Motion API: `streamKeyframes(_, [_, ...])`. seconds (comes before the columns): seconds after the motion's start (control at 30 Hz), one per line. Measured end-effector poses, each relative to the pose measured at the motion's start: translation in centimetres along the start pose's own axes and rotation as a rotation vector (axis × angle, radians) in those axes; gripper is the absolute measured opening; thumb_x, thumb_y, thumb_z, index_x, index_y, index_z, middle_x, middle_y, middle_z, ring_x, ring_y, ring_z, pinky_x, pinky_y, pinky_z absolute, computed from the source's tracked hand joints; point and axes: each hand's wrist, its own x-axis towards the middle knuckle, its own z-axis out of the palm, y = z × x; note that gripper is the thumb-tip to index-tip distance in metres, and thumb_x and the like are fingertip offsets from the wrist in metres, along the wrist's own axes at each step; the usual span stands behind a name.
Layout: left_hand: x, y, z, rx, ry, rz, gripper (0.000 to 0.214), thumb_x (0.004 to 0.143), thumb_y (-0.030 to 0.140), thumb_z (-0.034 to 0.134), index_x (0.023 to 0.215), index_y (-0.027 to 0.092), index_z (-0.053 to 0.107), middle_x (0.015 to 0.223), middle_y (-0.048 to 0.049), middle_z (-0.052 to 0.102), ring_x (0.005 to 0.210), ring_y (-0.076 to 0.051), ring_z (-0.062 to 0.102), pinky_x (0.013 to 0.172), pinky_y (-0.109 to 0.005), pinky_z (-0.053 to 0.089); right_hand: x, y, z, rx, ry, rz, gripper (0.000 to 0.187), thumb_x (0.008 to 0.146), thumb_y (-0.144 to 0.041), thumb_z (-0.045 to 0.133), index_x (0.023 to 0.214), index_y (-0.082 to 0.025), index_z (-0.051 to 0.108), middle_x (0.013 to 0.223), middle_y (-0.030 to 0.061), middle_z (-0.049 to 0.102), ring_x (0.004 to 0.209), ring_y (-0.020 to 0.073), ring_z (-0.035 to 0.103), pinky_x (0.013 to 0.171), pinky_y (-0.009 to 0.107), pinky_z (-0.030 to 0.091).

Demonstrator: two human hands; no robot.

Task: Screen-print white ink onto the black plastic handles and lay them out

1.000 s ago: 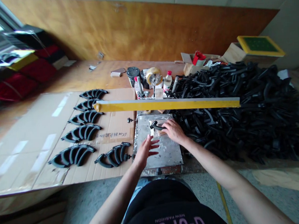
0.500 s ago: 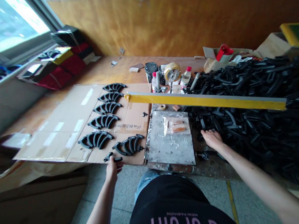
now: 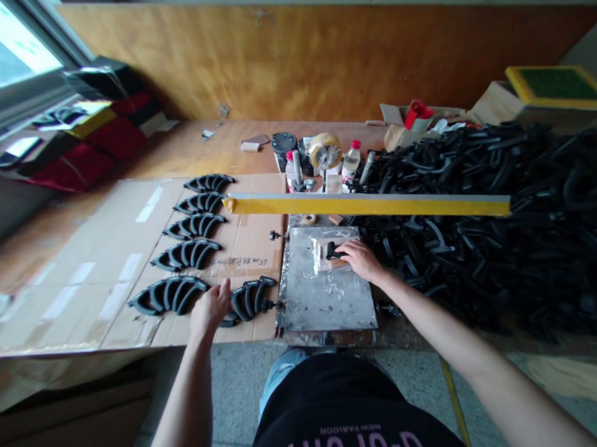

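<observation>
My right hand [image 3: 361, 259] pinches a black curved plastic handle [image 3: 332, 251] over the small wooden block under clear film [image 3: 337, 264] on the grey metal plate [image 3: 327, 302]. My left hand [image 3: 211, 309] is over the cardboard sheet [image 3: 252, 239], its fingers loosely extended and nothing visible in them. Close beside it, a fan of black curved handles [image 3: 252, 299] lies on the cardboard, one piece partly hidden by the hand. Several more fans of the same handles [image 3: 169, 295] run in a column further left.
A yellow and grey bar [image 3: 367, 203] crosses above the plate. On the right is a large heap of black parts [image 3: 479, 241]. Bottles [image 3: 351, 159], a tape roll [image 3: 325, 152] and a black tub [image 3: 283, 149] stand behind. Knobbed clamps [image 3: 389, 309] jut from the plate's sides.
My right hand has moved left from the heap's edge to the plate, now with a black handle. My left hand has let go of a handle on the cardboard and lifted away. The view has shifted.
</observation>
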Motion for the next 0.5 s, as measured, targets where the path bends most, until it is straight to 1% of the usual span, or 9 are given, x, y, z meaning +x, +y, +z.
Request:
streamKeyframes(0.07, [-0.5,5.1,-0.4,-0.148,0.031,0.168,0.051,0.087,0.064,0.038,0.079,0.021,0.064,0.058,-0.0034,0.065,0.052,-0.02,0.06,0.055,-0.028,0.042,0.3,-0.2,1.1,-0.04,-0.016,-0.049,0.022,0.09,-0.01,0.056,0.105,-0.019,0.067,0.103,0.0068,0.067,0.1,0.0218,0.057,0.093,0.039,0.046])
streamKeyframes(0.13, [-1.4,10.5,-0.7,-0.39,0.058,0.324,0.049,0.087,0.064,0.041,0.087,0.02,0.064,0.054,-0.0006,0.061,0.047,-0.016,0.054,0.049,-0.024,0.04,0.3,-0.2,1.6,-0.098,-0.031,-0.069,0.025,0.092,-0.011,0.052,0.109,-0.019,0.068,0.104,0.0079,0.066,0.101,0.022,0.056,0.092,0.038,0.046])
streamKeyframes(0.2, [-2.7,15.6,-0.9,-0.651,0.068,0.445,0.048,0.088,0.062,0.044,0.091,0.019,0.063,0.052,0.0012,0.058,0.043,-0.012,0.049,0.046,-0.022,0.037,0.2,-0.4,1.9,-0.176,-0.044,-0.074,0.028,0.093,-0.012,0.052,0.113,-0.019,0.068,0.103,0.0088,0.066,0.102,0.0233,0.055,0.093,0.039,0.046])
streamKeyframes(0.27, [-3.9,19.4,-1.0,-0.867,0.021,0.543,0.049,0.089,0.061,0.041,0.083,0.018,0.063,0.054,-0.0001,0.059,0.044,-0.011,0.048,0.045,-0.021,0.037,0.2,-0.8,1.9,-0.239,-0.049,-0.072,0.028,0.092,-0.015,0.055,0.116,-0.019,0.068,0.101,0.0096,0.067,0.103,0.0248,0.055,0.093,0.04,0.046])
streamKeyframes(0.3, [-4.3,20.6,-1.0,-0.943,-0.021,0.574,0.052,0.09,0.061,0.038,0.078,0.018,0.062,0.054,-0.0011,0.059,0.044,-0.01,0.048,0.044,-0.021,0.037,0.1,-1.2,1.8,-0.251,-0.048,-0.073,0.028,0.091,-0.016,0.057,0.116,-0.019,0.069,0.101,0.0098,0.067,0.102,0.0251,0.056,0.092,0.041,0.047])
streamKeyframes(0.33, [-4.7,21.4,-1.0,-0.993,-0.059,0.59,0.054,0.091,0.062,0.036,0.073,0.017,0.062,0.054,-0.0019,0.059,0.044,-0.01,0.047,0.044,-0.022,0.037,0.1,-1.4,1.6,-0.243,-0.041,-0.07,0.028,0.09,-0.017,0.06,0.116,-0.019,0.069,0.1,0.0097,0.068,0.102,0.0252,0.057,0.093,0.041,0.047])
streamKeyframes(0.4, [-5.4,21.5,-1.0,-1.025,-0.101,0.588,0.057,0.091,0.063,0.035,0.077,0.017,0.066,0.057,-0.0033,0.061,0.046,-0.011,0.049,0.046,-0.023,0.04,-0.1,-1.4,0.6,-0.161,0.033,0.009,0.026,0.086,-0.018,0.067,0.111,-0.018,0.071,0.098,0.0076,0.071,0.1,0.0234,0.06,0.092,0.039,0.05])
streamKeyframes(0.47, [-5.9,20.0,-0.9,-1.008,-0.099,0.553,0.059,0.09,0.065,0.036,0.09,0.017,0.07,0.07,-0.0049,0.068,0.055,-0.013,0.057,0.054,-0.025,0.047,-0.5,-0.5,-1.1,-0.064,0.155,0.158,0.017,0.088,-0.018,0.062,0.102,-0.013,0.072,0.091,0.0043,0.072,0.094,0.0166,0.062,0.088,0.029,0.052])
streamKeyframes(0.5, [-6.2,18.9,-0.8,-0.968,-0.114,0.526,0.06,0.09,0.067,0.037,0.096,0.018,0.071,0.079,-0.0056,0.071,0.063,-0.015,0.061,0.06,-0.026,0.049,-0.7,0.3,-2.3,-0.032,0.214,0.235,0.019,0.091,-0.017,0.055,0.097,-0.01,0.071,0.087,0.0031,0.071,0.089,0.0131,0.062,0.084,0.023,0.053])
